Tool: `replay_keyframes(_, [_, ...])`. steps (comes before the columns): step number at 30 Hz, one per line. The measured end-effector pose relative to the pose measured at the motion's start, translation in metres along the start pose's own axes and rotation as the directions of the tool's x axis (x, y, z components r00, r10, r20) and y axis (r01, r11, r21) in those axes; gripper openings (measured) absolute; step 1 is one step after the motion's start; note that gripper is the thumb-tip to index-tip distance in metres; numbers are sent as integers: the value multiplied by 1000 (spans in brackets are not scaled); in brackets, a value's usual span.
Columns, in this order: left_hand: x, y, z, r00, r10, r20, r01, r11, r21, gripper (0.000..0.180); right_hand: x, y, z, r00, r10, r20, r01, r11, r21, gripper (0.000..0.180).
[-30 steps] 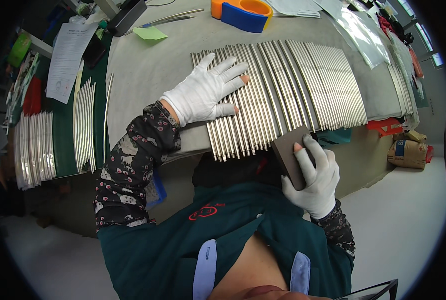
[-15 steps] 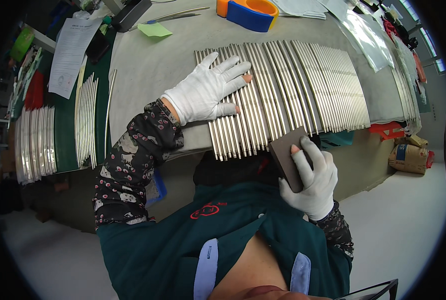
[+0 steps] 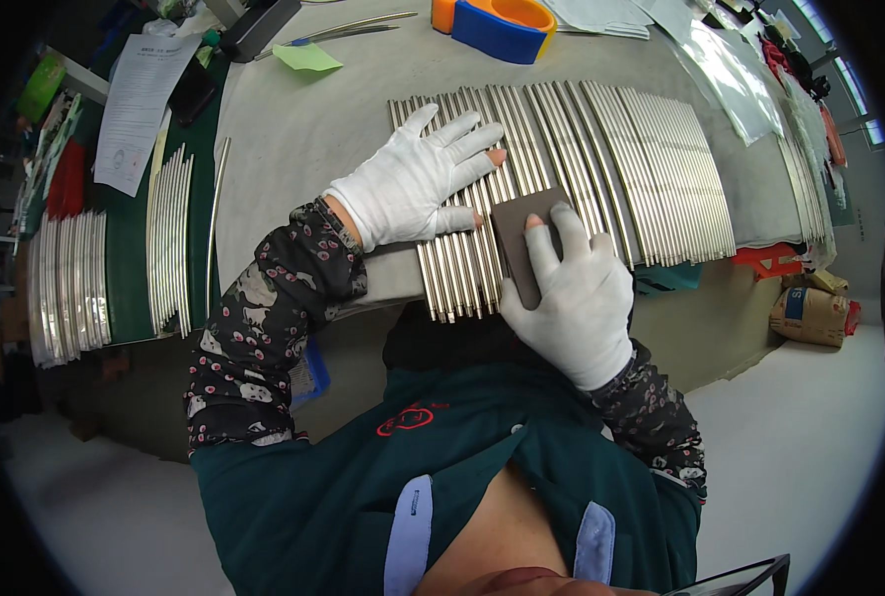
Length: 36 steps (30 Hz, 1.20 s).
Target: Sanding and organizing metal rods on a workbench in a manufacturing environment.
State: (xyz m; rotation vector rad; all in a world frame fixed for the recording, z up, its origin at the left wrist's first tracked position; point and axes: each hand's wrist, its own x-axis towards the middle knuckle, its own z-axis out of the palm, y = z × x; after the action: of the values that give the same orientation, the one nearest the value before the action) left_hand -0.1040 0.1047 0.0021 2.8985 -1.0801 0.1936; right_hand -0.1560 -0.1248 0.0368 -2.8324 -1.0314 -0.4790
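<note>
A row of several long silver metal strips (image 3: 611, 159) lies side by side on a grey table (image 3: 294, 139). My left hand (image 3: 418, 179), in a white glove, lies flat with fingers spread on the left part of the row. My right hand (image 3: 577, 293), also gloved, presses a dark brown sanding block (image 3: 524, 238) onto the near ends of the strips, just right of my left hand.
More metal strips are stacked on a green surface at the left (image 3: 169, 243) and far left (image 3: 65, 288). A blue and orange tape dispenser (image 3: 497, 20), papers (image 3: 145, 99), a green note (image 3: 306, 57) and clear plastic sheets (image 3: 731, 70) lie at the back. Bags (image 3: 810, 313) sit on the floor at right.
My right hand has moved up and left from the table's near edge, bringing the sanding block onto the strips. My left hand has stayed flat on the row.
</note>
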Motion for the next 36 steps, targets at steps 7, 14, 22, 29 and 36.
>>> replay_keyframes(7, [2, 4, 1, 1000, -3, 0, 3, 1000, -8, 71, -56, 16, -31, 996, -76, -45, 82, 984, 157, 65])
replay_keyframes(14, [19, 7, -2, 1000, -3, 22, 1, 998, 59, 71, -62, 12, -31, 992, -116, -50, 122, 982, 143, 65])
replay_keyframes(22, [-16, -14, -4, 1000, 9, 14, -9, 1000, 8, 71, -72, 20, -21, 945, -327, 7, 323, 937, 136, 61])
replay_keyframes(29, [-26, -15, 5, 1000, -11, 2, 11, 1000, 15, 68, -65, 18, -23, 927, -375, 0, 372, 920, 118, 59])
replay_keyframes(36, [-31, -14, 7, 1000, -25, -18, 25, 999, 34, 68, -64, 16, -20, 948, -316, -33, 317, 936, 153, 59])
